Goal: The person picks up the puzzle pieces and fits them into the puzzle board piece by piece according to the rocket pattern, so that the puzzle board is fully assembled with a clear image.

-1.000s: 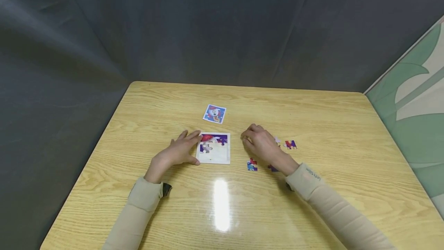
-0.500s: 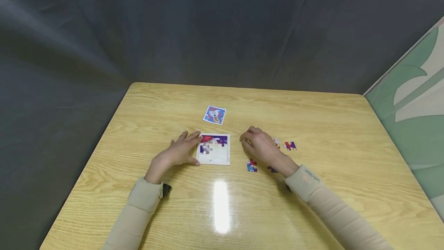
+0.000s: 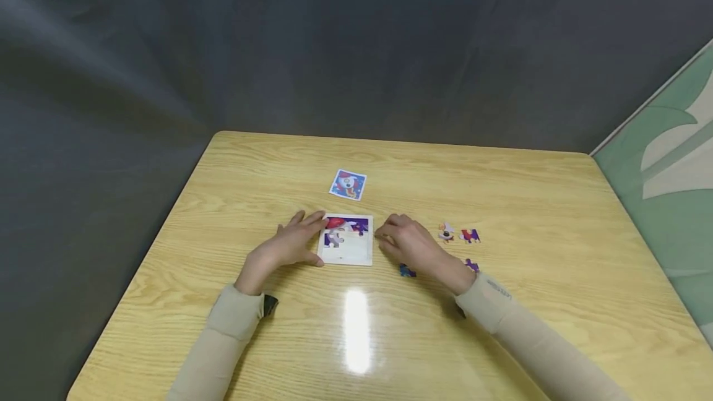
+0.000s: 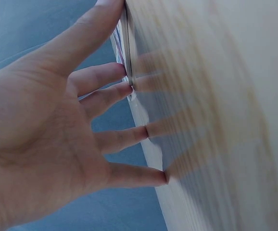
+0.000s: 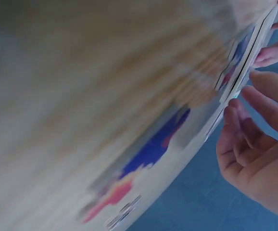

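Note:
In the head view, my left hand (image 3: pixel 283 251) is spread along the left side of a white puzzle tray (image 3: pixel 356 260), fingers straight at its edge. In the left wrist view, the fingertips (image 4: pixel 157 177) of that hand rest on the wood. Several purple, red and white pieces (image 3: pixel 335 223) sit in the tray's upper row and middle left. My right hand (image 3: pixel 414 246) is just right of the tray, its fingers (image 5: pixel 235 139) bent and close together. I cannot tell if a piece is between them. Under it, a blue puzzle piece (image 3: pixel 408 271) partly shows.
Right of the right hand lie loose puzzle pieces: a white one (image 3: pixel 446 232), a red-purple one (image 3: pixel 470 236) and a purple one (image 3: pixel 471 265) beside the wrist. A small picture card (image 3: pixel 348 185) lies beyond the tray on the wooden table (image 3: pixel 501 197). Dark cloth (image 3: pixel 345 48) hangs behind.
My right hand has moved left and slightly nearer, closer to the tray, uncovering the white piece and the purple piece by the wrist. The left hand stays at the tray.

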### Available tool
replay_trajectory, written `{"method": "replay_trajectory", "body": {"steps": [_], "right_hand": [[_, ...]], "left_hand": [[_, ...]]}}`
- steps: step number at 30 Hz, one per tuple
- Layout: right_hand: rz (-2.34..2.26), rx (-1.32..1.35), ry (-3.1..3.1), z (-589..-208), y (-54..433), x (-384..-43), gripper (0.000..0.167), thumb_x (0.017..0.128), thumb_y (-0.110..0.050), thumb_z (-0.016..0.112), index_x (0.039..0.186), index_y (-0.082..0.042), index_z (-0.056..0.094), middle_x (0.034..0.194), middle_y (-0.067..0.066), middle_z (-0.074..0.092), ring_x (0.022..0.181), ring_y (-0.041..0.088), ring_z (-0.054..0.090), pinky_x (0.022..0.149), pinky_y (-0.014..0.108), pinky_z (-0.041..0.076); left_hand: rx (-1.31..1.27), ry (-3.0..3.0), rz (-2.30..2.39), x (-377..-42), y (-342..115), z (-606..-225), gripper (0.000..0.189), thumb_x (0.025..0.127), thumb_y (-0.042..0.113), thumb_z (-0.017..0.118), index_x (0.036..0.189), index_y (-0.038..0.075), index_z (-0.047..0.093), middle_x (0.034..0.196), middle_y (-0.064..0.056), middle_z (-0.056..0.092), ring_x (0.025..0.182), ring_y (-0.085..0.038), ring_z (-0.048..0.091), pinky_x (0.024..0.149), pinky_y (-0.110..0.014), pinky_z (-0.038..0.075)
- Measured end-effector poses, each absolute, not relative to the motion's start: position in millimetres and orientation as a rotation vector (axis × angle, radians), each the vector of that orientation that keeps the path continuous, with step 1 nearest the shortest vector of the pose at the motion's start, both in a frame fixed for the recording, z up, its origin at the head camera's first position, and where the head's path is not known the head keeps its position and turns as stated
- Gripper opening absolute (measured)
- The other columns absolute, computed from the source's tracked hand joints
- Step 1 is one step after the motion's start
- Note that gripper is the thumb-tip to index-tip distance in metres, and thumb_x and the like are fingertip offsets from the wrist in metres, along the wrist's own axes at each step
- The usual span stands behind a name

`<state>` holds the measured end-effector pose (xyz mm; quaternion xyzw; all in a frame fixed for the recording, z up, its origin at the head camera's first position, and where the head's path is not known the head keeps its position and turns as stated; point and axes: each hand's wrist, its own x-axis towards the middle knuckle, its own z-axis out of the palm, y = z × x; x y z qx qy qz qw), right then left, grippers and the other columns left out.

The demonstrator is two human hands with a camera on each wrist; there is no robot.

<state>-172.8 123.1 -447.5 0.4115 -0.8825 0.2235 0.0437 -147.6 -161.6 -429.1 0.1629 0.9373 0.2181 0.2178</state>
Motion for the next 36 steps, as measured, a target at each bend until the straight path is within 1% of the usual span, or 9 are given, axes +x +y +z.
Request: {"method": "replay_trajectory", "body": {"steps": [4,7,11,14,17,21,27,32,36], "right_hand": [[0.634,1.245,-2.705,-448,142,-155,0.024,0.082,-0.013,0.077,0.103,-0.002,0.072,0.097,0.009,0.064,0.082,0.02,0.058,0.065,0.03,0.051],[0.612,1.183,-2.684,-447,160,-148,0.026,0.08,-0.014,0.079,0.102,-0.002,0.072,0.097,0.01,0.064,0.082,0.021,0.058,0.066,0.032,0.051],[0.616,1.068,-2.663,-444,194,-160,0.027,0.078,-0.01,0.08,0.102,0.001,0.071,0.096,0.013,0.065,0.082,0.025,0.058,0.066,0.035,0.051],[0.632,0.988,-2.679,-443,221,-171,0.029,0.077,-0.007,0.08,0.104,0.003,0.071,0.095,0.014,0.065,0.078,0.026,0.056,0.063,0.036,0.049],[0.648,0.951,-2.698,-444,239,-174,0.031,0.075,-0.005,0.081,0.104,0.003,0.071,0.095,0.015,0.065,0.076,0.027,0.055,0.063,0.038,0.046],[0.671,0.948,-2.753,-445,244,-175,0.034,0.077,-0.01,0.08,0.107,0.002,0.07,0.099,0.016,0.065,0.079,0.029,0.055,0.066,0.041,0.047],[0.648,0.919,-2.881,-443,237,-179,0.04,0.083,-0.017,0.076,0.117,0.002,0.065,0.108,0.017,0.063,0.092,0.035,0.056,0.077,0.05,0.048],[0.66,0.918,-2.935,-443,234,-184,0.041,0.083,-0.015,0.076,0.117,0.004,0.064,0.112,0.021,0.061,0.097,0.039,0.055,0.08,0.054,0.046],[0.693,0.943,-2.923,-444,230,-188,0.037,0.084,-0.013,0.075,0.116,0.003,0.065,0.112,0.02,0.061,0.096,0.037,0.054,0.079,0.052,0.046]], "left_hand": [[0.45,2.591,0.583,-147,-159,-428,0.089,0.08,0.034,0.077,0.151,0.008,0.03,0.161,-0.006,0.011,0.144,-0.045,0.0,0.101,-0.078,0.009],[0.45,2.599,0.568,-147,-159,-425,0.09,0.08,0.034,0.077,0.151,0.007,0.03,0.161,-0.006,0.011,0.144,-0.045,0.001,0.101,-0.078,0.009],[0.445,2.607,0.57,-146,-159,-424,0.089,0.08,0.033,0.077,0.151,0.007,0.031,0.161,-0.006,0.012,0.144,-0.045,0.001,0.1,-0.078,0.009],[0.437,2.601,0.583,-144,-158,-424,0.089,0.079,0.033,0.078,0.151,0.007,0.031,0.161,-0.006,0.012,0.144,-0.045,0.001,0.1,-0.078,0.009],[0.436,2.598,0.588,-141,-159,-423,0.089,0.079,0.032,0.077,0.151,0.006,0.031,0.161,-0.007,0.012,0.143,-0.046,0.001,0.1,-0.078,0.009],[0.434,2.604,0.584,-139,-161,-423,0.089,0.08,0.032,0.077,0.151,0.006,0.03,0.161,-0.007,0.012,0.143,-0.046,0.001,0.1,-0.078,0.009],[0.438,2.604,0.599,-137,-162,-425,0.089,0.08,0.032,0.077,0.151,0.007,0.03,0.161,-0.007,0.012,0.143,-0.046,0.001,0.1,-0.079,0.009],[0.43,2.605,0.593,-134,-162,-426,0.089,0.08,0.033,0.077,0.151,0.007,0.03,0.161,-0.007,0.012,0.143,-0.046,0.001,0.1,-0.078,0.009],[0.413,2.611,0.584,-134,-161,-423,0.089,0.08,0.033,0.077,0.151,0.007,0.029,0.161,-0.007,0.011,0.143,-0.046,0.001,0.101,-0.078,0.008]]}}
